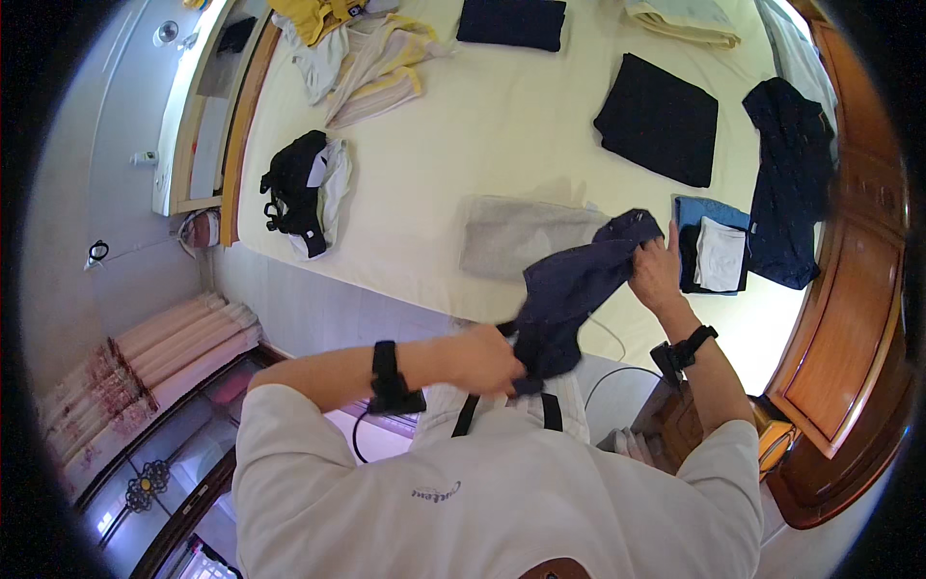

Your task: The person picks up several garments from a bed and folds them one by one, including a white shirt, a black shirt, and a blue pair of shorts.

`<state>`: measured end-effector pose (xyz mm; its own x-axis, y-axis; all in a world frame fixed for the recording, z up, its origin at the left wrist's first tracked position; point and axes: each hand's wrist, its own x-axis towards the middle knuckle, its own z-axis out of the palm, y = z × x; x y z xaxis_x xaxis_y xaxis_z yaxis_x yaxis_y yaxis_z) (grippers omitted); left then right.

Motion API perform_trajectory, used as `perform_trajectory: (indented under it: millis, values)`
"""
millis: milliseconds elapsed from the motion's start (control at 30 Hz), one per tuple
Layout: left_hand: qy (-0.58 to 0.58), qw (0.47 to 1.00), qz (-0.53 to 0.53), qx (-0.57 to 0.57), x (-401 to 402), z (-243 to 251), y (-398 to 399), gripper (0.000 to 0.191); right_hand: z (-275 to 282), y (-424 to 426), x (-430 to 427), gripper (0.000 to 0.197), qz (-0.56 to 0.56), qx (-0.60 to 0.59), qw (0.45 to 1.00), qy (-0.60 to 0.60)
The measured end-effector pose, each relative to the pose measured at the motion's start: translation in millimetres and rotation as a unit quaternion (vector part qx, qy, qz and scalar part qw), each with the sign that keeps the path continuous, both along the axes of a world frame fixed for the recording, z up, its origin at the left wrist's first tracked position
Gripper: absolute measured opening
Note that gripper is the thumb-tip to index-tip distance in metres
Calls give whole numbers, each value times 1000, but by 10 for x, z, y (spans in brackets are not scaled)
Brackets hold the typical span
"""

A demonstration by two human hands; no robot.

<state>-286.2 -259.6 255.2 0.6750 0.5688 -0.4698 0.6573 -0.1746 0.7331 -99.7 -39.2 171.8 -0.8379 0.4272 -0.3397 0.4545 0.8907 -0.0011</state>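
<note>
A dark navy garment (561,289) hangs stretched between my two hands over the near edge of the bed. My left hand (477,362), close to my waist, grips its lower end. At the upper end, my right hand (655,271) pinches the cloth with the index finger pointing away. Partly behind the garment, a folded grey towel-like cloth (499,235) lies flat on the bed. Just right of my right hand is a small stack: a folded white cloth (721,258) and a black one on a folded blue cloth (712,210).
The bed (448,159) also bears a folded black garment (662,119), a dark one (510,23), a long navy garment (788,181), a black-and-white heap (296,188) and loose yellow-striped cloth (383,72). Wooden panelling (846,326) borders the right side. Cables run from both wristbands.
</note>
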Motion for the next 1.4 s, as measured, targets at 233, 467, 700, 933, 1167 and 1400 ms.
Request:
perform_trajectory:
  millis: [233, 467, 700, 933, 1167, 1400]
  values:
    - [452, 872, 103, 159, -1027, -1260, -376, 21, 123, -286, 16, 13, 159, -142, 965, -151]
    - [321, 944, 75, 28, -1079, -486, -141, 22, 108, 32, 49, 16, 121, -119, 980, -105]
    - [189, 933, 220, 213, -942, -92, -71, 13, 447, 480, -202, 10, 88, 11, 996, 11]
    - [177, 932, 227, 222, -1230, 74, 79, 13, 614, 713, -203, 12, 26, -41, 994, 102]
    - [72, 907, 284, 301, -1105, 371, 229, 13, 717, 700, -265, 15, -22, -137, 990, 40]
    - [274, 872, 349, 207, -1028, 47, 92, 21, 422, 521, 49, 17, 110, -135, 975, 140]
